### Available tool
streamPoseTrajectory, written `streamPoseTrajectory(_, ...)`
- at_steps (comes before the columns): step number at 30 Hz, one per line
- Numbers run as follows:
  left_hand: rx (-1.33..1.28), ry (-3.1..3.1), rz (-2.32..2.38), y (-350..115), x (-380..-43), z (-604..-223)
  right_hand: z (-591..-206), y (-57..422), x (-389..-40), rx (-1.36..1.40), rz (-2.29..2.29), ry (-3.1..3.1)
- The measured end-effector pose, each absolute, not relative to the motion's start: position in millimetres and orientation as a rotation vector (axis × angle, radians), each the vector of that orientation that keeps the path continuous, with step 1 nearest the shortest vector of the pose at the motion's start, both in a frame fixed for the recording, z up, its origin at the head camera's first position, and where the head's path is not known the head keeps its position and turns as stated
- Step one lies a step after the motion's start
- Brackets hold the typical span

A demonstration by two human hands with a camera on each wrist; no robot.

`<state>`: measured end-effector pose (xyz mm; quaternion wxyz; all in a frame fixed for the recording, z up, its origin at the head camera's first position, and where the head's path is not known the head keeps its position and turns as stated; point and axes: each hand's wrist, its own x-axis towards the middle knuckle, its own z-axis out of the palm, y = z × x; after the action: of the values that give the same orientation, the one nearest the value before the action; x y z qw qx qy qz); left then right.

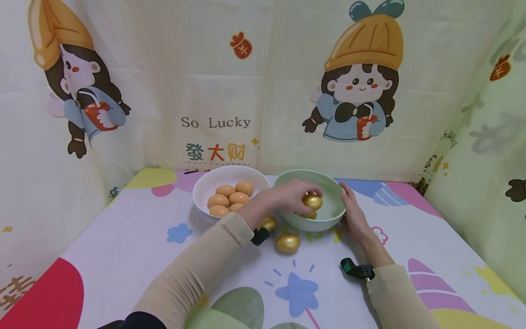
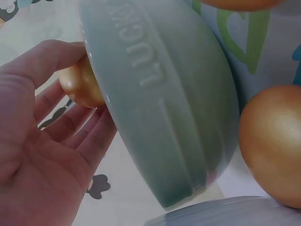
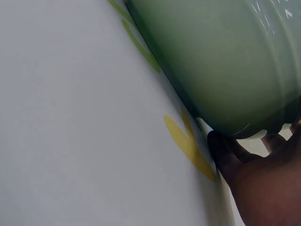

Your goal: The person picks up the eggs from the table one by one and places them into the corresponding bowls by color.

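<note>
A shiny golden egg (image 1: 312, 202) is pinched by my left hand (image 1: 293, 196) inside the rim of a pale green bowl (image 1: 304, 224). Just beneath it in the bowl, another golden egg (image 1: 311, 214) shows in part. In the left wrist view, the thumb and fingers lie around the held egg (image 2: 81, 84), partly hidden by the bowl wall. My right hand (image 1: 356, 217) cups the bowl's right side, its fingers against the outer wall. Two golden eggs lie on the table before the bowls: one egg (image 1: 288, 243) in full sight, the other (image 1: 268, 223) partly behind my left wrist.
Left of the green bowl stands a white bowl (image 1: 201, 194) holding several brown eggs (image 1: 218, 201). Both wrists wear black devices, such as the right wrist's camera (image 1: 356, 268). A patterned cloth (image 1: 135, 256) covers the table, and a printed curtain (image 1: 283, 114) hangs behind.
</note>
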<state>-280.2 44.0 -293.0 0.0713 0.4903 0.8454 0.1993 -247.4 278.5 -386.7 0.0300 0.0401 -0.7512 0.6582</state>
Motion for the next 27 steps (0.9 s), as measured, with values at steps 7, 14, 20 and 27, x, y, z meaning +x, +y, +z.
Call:
streamPoseTrajectory(7,1.473,2.522,0.569,44.1,-285.7,-292.7,-389.2,278.9,-248.5,0.096,2.037,-2.313)
streamPoseTrajectory(14,1.442,2.504,0.516,46.7,-291.3,-295.7,-389.3,278.6,-248.9,0.081,2.004,-2.332)
streamPoseTrajectory(20,1.401,2.495,0.507,48.4,-293.6,-298.6,-388.7,277.0,-248.3,0.092,1.991,-2.338)
streamPoseTrajectory(27,1.411,2.492,0.510,52.7,-296.6,-298.9,-389.0,279.1,-248.8,0.089,1.982,-2.340)
